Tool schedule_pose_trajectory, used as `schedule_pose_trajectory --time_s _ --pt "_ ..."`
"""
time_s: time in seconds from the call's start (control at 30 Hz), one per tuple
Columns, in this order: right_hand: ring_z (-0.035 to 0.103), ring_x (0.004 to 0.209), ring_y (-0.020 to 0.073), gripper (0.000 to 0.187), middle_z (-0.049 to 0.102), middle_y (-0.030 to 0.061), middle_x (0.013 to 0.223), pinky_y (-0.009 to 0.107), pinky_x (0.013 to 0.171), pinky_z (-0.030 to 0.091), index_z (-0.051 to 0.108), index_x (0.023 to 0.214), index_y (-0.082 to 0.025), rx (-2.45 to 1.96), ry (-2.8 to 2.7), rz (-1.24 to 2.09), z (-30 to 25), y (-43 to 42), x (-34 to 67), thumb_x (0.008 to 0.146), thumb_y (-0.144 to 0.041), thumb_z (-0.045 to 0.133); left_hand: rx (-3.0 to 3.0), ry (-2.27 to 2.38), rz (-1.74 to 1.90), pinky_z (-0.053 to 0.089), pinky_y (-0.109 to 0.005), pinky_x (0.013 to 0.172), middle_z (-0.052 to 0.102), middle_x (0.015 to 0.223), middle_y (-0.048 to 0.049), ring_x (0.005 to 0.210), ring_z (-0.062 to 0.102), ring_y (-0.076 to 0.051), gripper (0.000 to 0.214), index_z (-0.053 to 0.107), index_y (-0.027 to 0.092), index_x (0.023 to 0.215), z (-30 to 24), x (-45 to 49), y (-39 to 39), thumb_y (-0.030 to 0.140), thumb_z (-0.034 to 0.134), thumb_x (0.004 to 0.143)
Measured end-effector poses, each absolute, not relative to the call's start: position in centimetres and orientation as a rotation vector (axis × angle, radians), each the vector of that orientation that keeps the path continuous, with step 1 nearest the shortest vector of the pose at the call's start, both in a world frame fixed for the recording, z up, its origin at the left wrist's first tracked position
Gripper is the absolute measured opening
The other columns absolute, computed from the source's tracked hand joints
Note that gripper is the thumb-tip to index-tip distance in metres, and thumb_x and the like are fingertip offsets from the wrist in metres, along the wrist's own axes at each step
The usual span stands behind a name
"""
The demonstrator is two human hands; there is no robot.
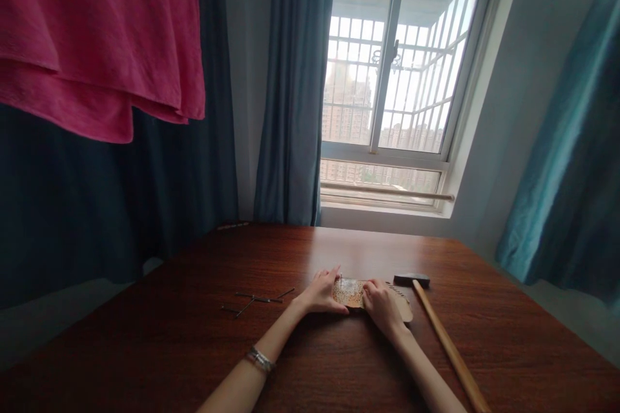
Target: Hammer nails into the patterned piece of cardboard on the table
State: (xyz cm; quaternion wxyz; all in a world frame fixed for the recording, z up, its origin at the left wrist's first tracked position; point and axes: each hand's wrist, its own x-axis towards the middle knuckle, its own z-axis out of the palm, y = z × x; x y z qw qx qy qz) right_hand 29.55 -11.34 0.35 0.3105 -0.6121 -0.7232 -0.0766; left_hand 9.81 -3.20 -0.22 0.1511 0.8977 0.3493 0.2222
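A flat tan board with a speckled surface lies on the brown table, its plain rounded end to the right and dark slanted marks along the far edge there. My left hand clasps the left end, thumb at the near edge and fingers at the far edge. Beside those fingers a thin nail seems to stand upright on the board. Bent over the middle of the board, my right hand grips it with curled fingers; its fingertips are partly hidden. To the right lies a hammer with a black head and a long wooden handle.
Several loose long nails lie on the table left of my left hand. A window with bars outside is beyond the table. Blue curtains hang at both sides, and a pink cloth hangs at upper left.
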Motion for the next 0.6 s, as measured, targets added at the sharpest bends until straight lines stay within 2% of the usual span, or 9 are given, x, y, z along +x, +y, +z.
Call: schedule_pose_trajectory --time_s 0.2,0.3,0.37,0.47,0.53,0.6 --pt "0.054 0.087 0.0171 0.020 0.059 0.0054 0.087 0.026 0.078 0.040 0.059 0.083 -0.019 -1.579 -1.904 -0.181 -0.7 -11.6 29.7 0.081 -0.014 0.040 2.556 0.999 0.616 0.030 -0.037 0.098 0.051 0.121 -0.0109 0.111 0.044 -0.029 0.113 0.023 0.017 0.137 0.1 9.9 -3.8 0.059 0.072 0.044" --pt "0.053 0.087 0.0171 0.019 0.059 0.0054 0.087 0.026 0.078 0.040 0.058 0.083 -0.019 -1.578 -1.890 -0.177 -0.9 -11.6 29.7 0.081 -0.013 0.040 2.572 0.964 0.606 0.032 -0.034 0.098 0.050 0.122 -0.0127 0.112 0.043 -0.028 0.107 0.029 0.014 0.134 0.8 9.7 -3.6 0.059 0.070 0.046" --pt "0.053 0.086 0.0171 0.019 0.059 0.0050 0.086 0.027 0.078 0.039 0.058 0.083 -0.019 -1.583 -1.880 -0.179 -1.0 -11.5 29.6 0.080 -0.012 0.041 2.569 0.968 0.598 0.034 -0.031 0.096 0.050 0.122 -0.0126 0.113 0.044 -0.026 0.091 0.040 0.013 0.129 1.9 9.2 -3.2 0.059 0.066 0.055" --pt "0.054 0.085 0.0168 0.019 0.059 0.0048 0.086 0.026 0.077 0.039 0.058 0.083 -0.019 -1.590 -1.865 -0.188 -1.0 -11.5 29.6 0.079 -0.012 0.041 2.525 1.201 0.611 0.038 -0.028 0.090 0.058 0.110 -0.0091 0.106 0.050 -0.022 0.049 0.059 0.016 0.108 4.5 7.2 -2.6 0.049 0.056 0.071" --pt "0.054 0.085 0.0166 0.018 0.059 0.0049 0.086 0.026 0.077 0.039 0.058 0.082 -0.018 -1.595 -1.858 -0.198 -1.1 -11.5 29.5 0.079 -0.012 0.041 2.458 1.542 0.487 0.042 -0.029 0.081 0.064 0.096 -0.0087 0.094 0.057 -0.023 0.028 0.065 0.018 0.089 6.3 5.2 -2.5 0.036 0.057 0.071" --pt "0.053 0.085 0.0166 0.018 0.058 0.0050 0.086 0.026 0.077 0.039 0.058 0.081 -0.018 -1.600 -1.854 -0.206 -1.1 -11.6 29.5 0.079 -0.012 0.042 2.339 1.815 0.277 0.044 -0.029 0.073 0.066 0.084 -0.0082 0.084 0.061 -0.024 0.014 0.065 0.018 0.076 7.7 3.3 -2.7 0.023 0.061 0.064"
